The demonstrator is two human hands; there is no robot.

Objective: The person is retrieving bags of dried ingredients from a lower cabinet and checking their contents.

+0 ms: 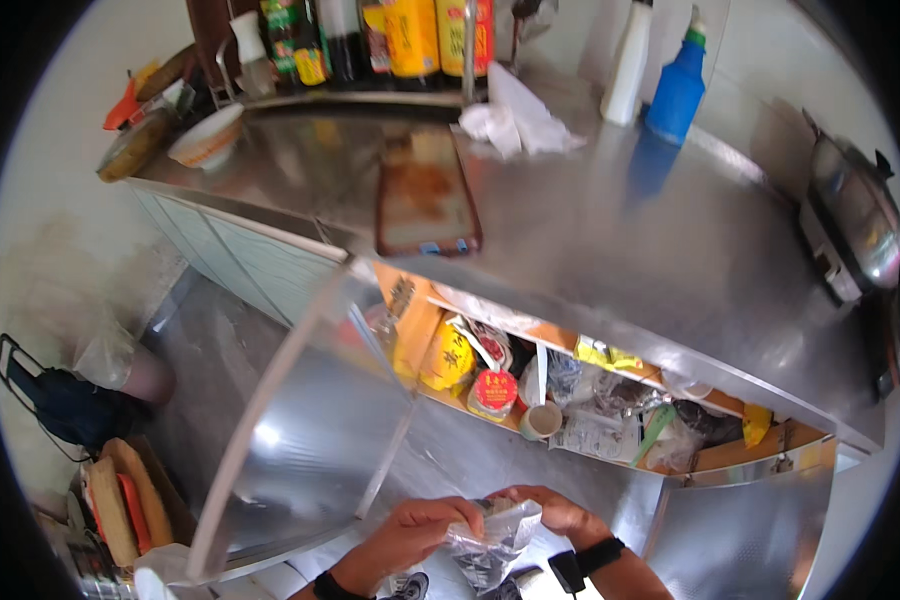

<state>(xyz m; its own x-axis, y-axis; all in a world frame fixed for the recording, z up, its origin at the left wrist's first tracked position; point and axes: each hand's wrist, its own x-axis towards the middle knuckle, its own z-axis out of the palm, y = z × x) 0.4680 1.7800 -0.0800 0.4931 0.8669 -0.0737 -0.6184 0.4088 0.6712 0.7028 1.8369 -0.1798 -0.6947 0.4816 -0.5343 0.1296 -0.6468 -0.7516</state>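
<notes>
Low in the view, both hands hold a clear plastic bag (pixel 489 553) between them, above the floor before the open cabinet. My left hand (pixel 429 525) pinches the bag's left edge between thumb and fingers. At its upper right edge, my right hand (pixel 551 511) grips the plastic, with its fingertips partly hidden behind it. What the bag contains is hard to make out. Beyond the hands, the open cabinet (pixel 735 450) holds a yellow packet (pixel 448 354), a jar with a red lid (pixel 493 393), a small cup (pixel 541 421) and several plastic bags.
Cabinet doors stand open at left (pixel 322 420) and right (pixel 742 525). On the steel counter (pixel 570 217) are a brown-stained tray (pixel 427 195), a crumpled white cloth or tissue (pixel 517 120), a bowl (pixel 208 139), a blue bottle (pixel 676 90) and an electric pan (pixel 855 210).
</notes>
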